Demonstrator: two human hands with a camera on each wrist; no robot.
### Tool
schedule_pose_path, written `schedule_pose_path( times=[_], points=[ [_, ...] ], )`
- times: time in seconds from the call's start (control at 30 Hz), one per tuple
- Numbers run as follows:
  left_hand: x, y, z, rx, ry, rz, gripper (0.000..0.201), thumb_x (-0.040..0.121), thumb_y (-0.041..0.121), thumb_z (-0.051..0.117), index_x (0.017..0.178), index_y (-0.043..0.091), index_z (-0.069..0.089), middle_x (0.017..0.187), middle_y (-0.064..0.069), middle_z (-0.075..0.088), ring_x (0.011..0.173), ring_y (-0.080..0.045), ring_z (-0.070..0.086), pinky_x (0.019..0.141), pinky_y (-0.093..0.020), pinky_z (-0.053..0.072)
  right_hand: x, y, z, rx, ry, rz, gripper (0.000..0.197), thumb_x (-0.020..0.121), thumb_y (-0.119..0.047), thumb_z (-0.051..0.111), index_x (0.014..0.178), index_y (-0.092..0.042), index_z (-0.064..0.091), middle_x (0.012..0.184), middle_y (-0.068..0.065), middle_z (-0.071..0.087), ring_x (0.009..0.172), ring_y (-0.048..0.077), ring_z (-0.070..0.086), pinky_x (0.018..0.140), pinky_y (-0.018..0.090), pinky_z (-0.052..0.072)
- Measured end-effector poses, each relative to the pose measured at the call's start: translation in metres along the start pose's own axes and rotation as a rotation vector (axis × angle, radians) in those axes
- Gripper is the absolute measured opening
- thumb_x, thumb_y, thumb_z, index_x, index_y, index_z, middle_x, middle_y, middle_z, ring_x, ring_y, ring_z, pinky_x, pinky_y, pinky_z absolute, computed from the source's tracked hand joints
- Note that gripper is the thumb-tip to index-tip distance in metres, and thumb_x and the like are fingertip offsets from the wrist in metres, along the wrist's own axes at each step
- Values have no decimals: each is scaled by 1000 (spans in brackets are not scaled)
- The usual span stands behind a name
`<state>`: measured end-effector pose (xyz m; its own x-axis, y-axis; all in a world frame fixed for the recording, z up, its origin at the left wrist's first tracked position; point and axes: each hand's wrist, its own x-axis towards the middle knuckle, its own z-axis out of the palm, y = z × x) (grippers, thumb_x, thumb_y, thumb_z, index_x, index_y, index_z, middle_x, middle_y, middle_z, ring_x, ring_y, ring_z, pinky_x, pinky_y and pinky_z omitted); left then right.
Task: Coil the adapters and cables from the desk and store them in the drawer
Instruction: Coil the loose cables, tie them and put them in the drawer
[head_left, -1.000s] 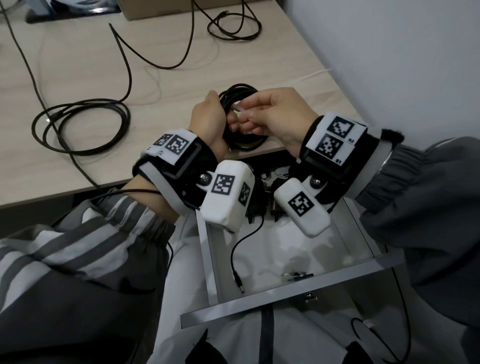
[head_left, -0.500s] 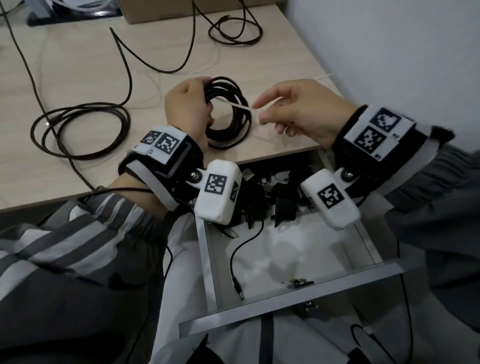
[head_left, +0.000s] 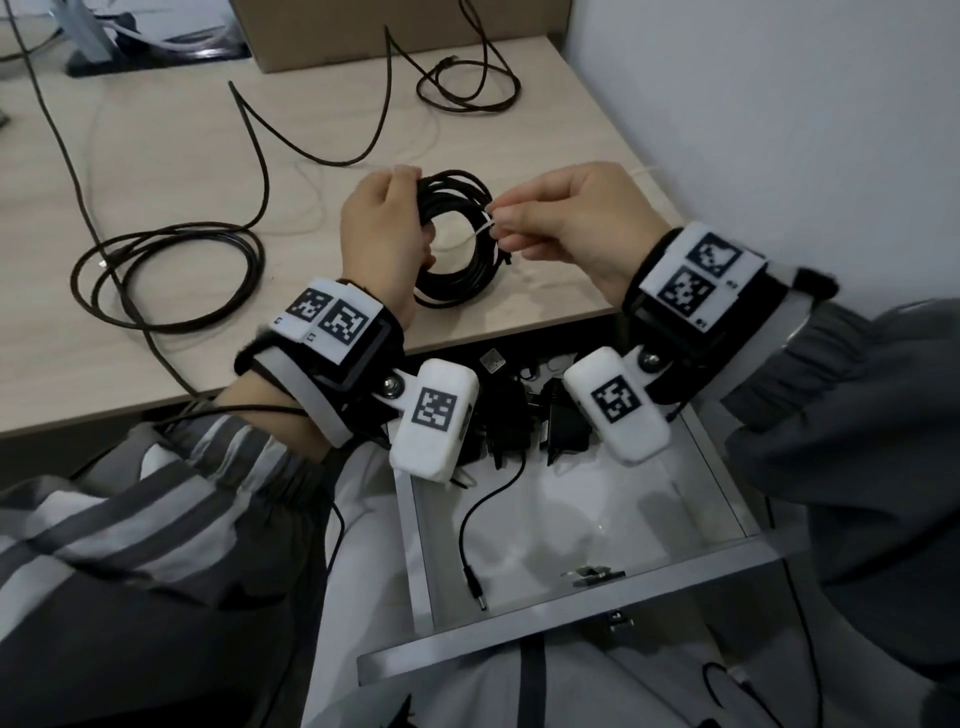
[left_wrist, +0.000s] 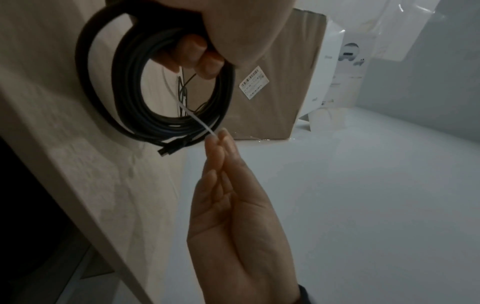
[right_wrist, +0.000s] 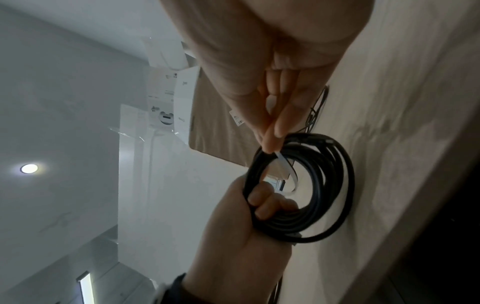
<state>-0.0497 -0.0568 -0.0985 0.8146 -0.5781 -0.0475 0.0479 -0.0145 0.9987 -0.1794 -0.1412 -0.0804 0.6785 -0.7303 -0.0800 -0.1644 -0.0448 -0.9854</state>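
Left hand (head_left: 384, 228) grips the coil (head_left: 462, 260); right hand (head_left: 566, 218) pinches a white tie (left_wrist: 200, 123) — likely threaded; cinch snug, coil steady

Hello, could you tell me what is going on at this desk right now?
A person is bundling a coiled black cable above the desk. The left hand grips the coil; the right hand pinches a white tie threaded through it. The drawer below is open and holds adapters. Two loose cables still lie on the desk.
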Motion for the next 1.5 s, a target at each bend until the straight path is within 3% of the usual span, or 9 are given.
schedule_pose_path(
  times=[0.13,0.27,0.47,0.73,0.97,1.17,1.3,1.4,1.5],
  points=[
    [-1,2,-7,15,31,47,26,100,23,38,103,16,63,58,6,46,40,-5,37,42,-20,32,1,9,6,-3,58,11,4,85,-7,67,83,-8,70,69,3,70,53,5,63,50,14,48],
    [-4,3,-13,-16,-30,50,37,103,36,35,100,18,67,48,9,41,41,-7,32,43,-21,30,-3,16,3,-57,38,23,7,84,-10,70,88,-4,71,67,2,70,53,5,62,50,14,47],
    [-11,8,-6,7,-131,57,22,95,21,51,95,15,72,46,8,41,40,-7,31,44,-20,30,-9,10,14,3,1,-73,4,85,-5,67,86,-8,70,77,7,71,65,7,68,58,16,50],
    [-8,4,-8,32,-61,69,17,94,19,52,85,20,66,66,7,57,44,-4,39,47,-19,35,-7,0,12,8,103,-287,8,84,-9,69,84,-17,72,77,0,68,62,-1,57,62,17,47],
    [-11,2,-6,41,-35,107,13,96,22,52,87,19,61,68,5,59,45,-3,44,48,-20,39,9,-16,29,-17,107,-264,30,80,-6,73,110,-8,67,72,-1,60,66,8,62,75,26,58],
    [-10,-1,-10,53,-31,70,14,98,29,50,85,24,51,70,2,57,42,0,46,50,-20,41,9,3,33,-49,174,-292,12,74,-9,78,80,-11,68,70,7,70,64,14,66,72,35,56],
    [-14,0,-9,65,-84,89,13,98,27,49,86,24,50,72,2,57,49,-3,47,49,-17,41,8,9,34,-11,202,-329,15,83,-11,70,97,-14,74,84,-1,69,72,7,64,74,27,56],
    [-17,1,-9,89,-119,124,12,98,25,48,86,24,49,71,1,57,52,-7,47,48,-17,40,10,13,36,-117,215,-362,22,87,-15,65,107,-19,72,88,-5,58,83,11,61,84,35,54],
    [-17,1,-12,107,-163,149,13,99,25,48,86,25,49,67,1,55,51,-10,44,50,-21,39,11,14,35,-171,201,-357,25,92,-14,57,114,-17,69,90,-6,54,81,2,56,90,34,50]
  ],
)
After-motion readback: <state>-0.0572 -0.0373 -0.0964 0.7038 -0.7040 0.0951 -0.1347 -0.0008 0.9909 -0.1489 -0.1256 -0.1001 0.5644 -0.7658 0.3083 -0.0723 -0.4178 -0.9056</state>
